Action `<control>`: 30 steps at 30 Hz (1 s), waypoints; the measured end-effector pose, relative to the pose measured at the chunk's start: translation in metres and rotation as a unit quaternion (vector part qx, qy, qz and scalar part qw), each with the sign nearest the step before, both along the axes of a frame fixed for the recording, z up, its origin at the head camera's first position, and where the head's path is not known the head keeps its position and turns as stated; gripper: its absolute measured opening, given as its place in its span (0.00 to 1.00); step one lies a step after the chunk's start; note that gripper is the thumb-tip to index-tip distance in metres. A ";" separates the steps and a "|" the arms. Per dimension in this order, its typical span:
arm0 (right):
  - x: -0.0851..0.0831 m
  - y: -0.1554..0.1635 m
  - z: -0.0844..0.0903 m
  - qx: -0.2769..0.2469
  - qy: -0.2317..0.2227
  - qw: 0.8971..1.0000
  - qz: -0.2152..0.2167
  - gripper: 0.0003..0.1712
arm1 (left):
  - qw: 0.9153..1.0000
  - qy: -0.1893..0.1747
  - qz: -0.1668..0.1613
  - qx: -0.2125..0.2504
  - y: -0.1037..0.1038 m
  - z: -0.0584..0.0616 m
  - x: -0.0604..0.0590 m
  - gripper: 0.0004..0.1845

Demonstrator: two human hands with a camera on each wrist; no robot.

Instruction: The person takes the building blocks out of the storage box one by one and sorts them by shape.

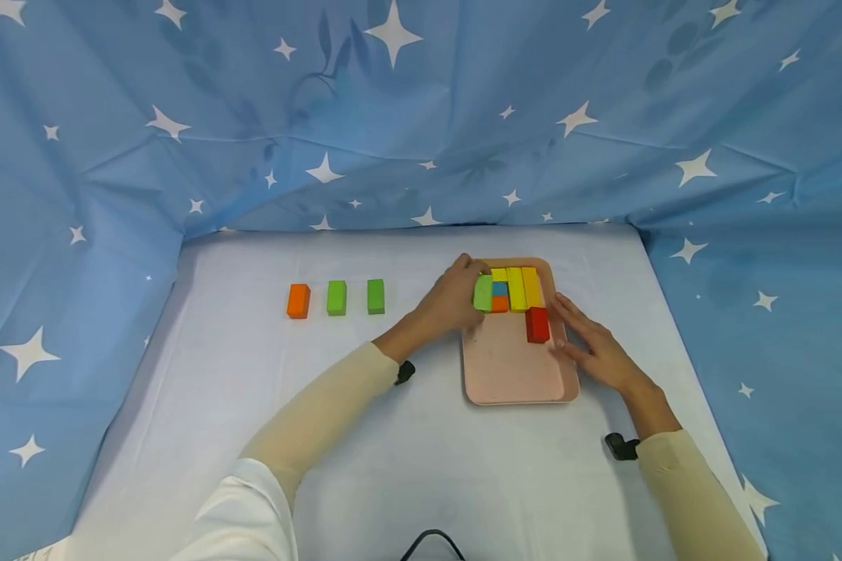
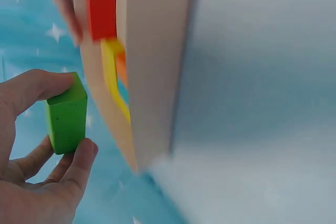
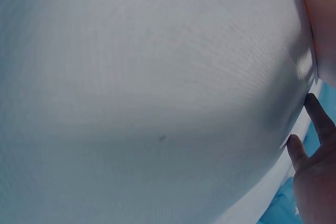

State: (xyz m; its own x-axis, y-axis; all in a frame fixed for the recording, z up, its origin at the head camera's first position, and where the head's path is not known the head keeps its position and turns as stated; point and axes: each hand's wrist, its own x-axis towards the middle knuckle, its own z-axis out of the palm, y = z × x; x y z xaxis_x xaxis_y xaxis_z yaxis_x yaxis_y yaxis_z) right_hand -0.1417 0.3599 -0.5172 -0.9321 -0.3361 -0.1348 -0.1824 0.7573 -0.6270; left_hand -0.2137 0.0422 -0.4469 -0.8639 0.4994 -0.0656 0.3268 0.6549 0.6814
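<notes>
Pink tray [image 1: 515, 374], red block [image 1: 537, 325], blue star-patterned cloth [image 1: 421, 117]

The green block [image 2: 67, 114] is showing a matt, faintly speckled painted finish. The pink tray [image 1: 512, 374] is appearing smooth and matt, plastic-like. The white table cover [image 3: 157, 87] is presenting fine woven cloth; the starred blue backdrop [image 1: 393, 117] is showing creased fabric.

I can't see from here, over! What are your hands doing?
Left hand pinches green block at pink tray. Right hand open, steadying the tray's edge beside red block. Nothing blocking.
</notes>
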 end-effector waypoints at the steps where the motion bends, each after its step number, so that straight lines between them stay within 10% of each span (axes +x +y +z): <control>1: 0.000 0.000 0.000 0.002 -0.001 1.000 -0.001 0.43 | 1.000 0.000 0.007 0.001 -0.009 0.002 -0.003 0.38; 13: 0.002 0.004 -0.001 0.002 0.003 1.000 -0.004 0.42 | 0.996 -0.016 0.069 -0.061 -0.090 -0.017 -0.022 0.36; 30: 0.000 -0.001 -0.001 0.000 -0.001 1.000 0.002 0.43 | 0.994 -0.011 0.064 -0.086 -0.093 -0.041 -0.024 0.35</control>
State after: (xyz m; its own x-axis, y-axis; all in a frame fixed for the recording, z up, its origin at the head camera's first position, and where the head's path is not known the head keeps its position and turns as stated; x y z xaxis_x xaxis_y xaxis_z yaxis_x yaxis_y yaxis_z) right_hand -0.1413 0.3592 -0.5182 -0.9303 -0.3406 -0.1362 -0.1852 0.7565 -0.6272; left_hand -0.2377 -0.0510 -0.4883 -0.9168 0.3660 -0.1599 0.2204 0.7974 0.5618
